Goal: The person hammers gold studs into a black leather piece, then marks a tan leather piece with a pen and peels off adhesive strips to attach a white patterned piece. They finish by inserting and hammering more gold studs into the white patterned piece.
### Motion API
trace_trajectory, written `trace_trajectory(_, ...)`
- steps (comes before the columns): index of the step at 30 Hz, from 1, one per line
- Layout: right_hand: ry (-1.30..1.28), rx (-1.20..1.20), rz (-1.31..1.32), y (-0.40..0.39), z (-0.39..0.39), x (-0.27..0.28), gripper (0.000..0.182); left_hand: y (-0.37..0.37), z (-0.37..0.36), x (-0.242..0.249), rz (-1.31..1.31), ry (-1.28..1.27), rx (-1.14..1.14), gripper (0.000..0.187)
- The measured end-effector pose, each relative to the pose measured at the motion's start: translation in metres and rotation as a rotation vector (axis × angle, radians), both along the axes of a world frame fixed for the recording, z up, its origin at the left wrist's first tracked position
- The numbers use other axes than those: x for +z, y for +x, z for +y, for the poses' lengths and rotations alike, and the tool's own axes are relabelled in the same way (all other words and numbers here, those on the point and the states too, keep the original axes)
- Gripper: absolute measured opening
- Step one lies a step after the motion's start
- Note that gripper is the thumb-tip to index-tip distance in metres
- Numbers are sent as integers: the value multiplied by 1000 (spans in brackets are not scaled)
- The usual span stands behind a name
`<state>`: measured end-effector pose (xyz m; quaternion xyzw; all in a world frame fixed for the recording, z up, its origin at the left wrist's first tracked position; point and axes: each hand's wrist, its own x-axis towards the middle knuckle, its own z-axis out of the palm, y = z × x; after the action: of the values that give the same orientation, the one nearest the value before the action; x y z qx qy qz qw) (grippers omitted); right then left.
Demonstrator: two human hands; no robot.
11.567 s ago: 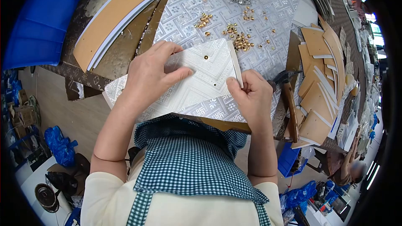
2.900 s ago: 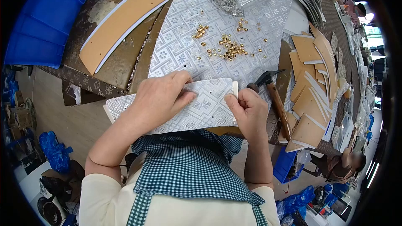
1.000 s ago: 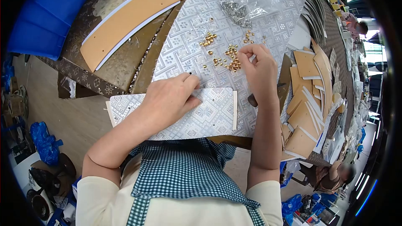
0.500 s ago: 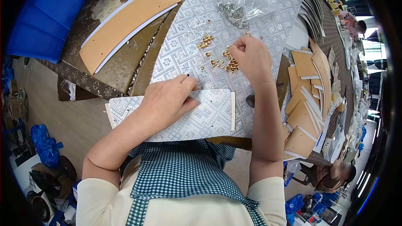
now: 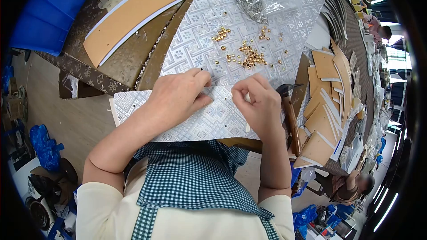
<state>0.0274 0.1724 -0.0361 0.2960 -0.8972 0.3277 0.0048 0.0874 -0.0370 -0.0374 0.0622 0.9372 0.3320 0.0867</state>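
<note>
A long silver patterned panel (image 5: pixel 209 122) with small punched holes lies across the table's near edge. My left hand (image 5: pixel 178 95) presses on its middle and holds it down, fingertips at its far edge. At the panel's right end, my right hand (image 5: pixel 258 106) hovers with thumb and forefinger pinched together. The pinch is as on a small gold stud, which the fingers hide. A loose pile of gold studs (image 5: pixel 250 58) lies on the silver patterned sheet (image 5: pixel 195 40) just beyond both hands.
A hammer (image 5: pixel 290 118) lies right of my right hand. Stacked tan pieces (image 5: pixel 327 102) fill the right side. There is a clear bag of silver studs (image 5: pixel 255 6) at the back, and a tan curved board (image 5: pixel 133 15) and blue bin (image 5: pixel 49 9) at the left. Another person (image 5: pixel 356 184) sits lower right.
My right hand has come back from the gold stud pile to the panel's right end, fingers pinched. My left hand has stayed on the panel.
</note>
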Motion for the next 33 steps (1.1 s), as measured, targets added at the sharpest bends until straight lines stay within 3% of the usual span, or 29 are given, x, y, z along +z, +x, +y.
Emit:
trace_trajectory(3, -49, 22, 75, 11, 1, -14, 10, 1, 0, -3, 22, 1, 8, 29)
trace_trajectory(10, 178, 136, 366, 22, 1, -10, 14, 2, 1, -3, 12, -6, 20, 30)
trace_trajectory(16, 251, 225, 428, 24, 6, 4, 16, 1, 1, -4, 26, -10, 17, 31)
trace_trajectory(18, 104, 127, 331, 22, 20, 11, 19, 1, 1, -3, 16, -4, 11, 31)
trace_trajectory(21, 75, -259, 220, 20, 70, 18, 25, 2, 0, -4, 17, -15, 16, 31)
trace_trajectory(24, 311, -482, 20, 22, 127, 19, 37, 2, 0, -3, 18, -17, 15, 30)
trace_trajectory(27, 439, -511, -262, 28, 139, 19, 33, 3, 0, -5, 36, 1, 20, 30)
trace_trajectory(28, 387, -501, -323, 30, 138, 19, 30, 3, 0, -5, 46, 5, 22, 29)
trace_trajectory(31, 274, -403, -81, 39, 132, 11, 29, 3, 0, -5, 47, -14, 15, 29)
trace_trajectory(33, -135, -378, -131, 55, 118, 14, 24, 2, 0, -4, 34, -10, 20, 29)
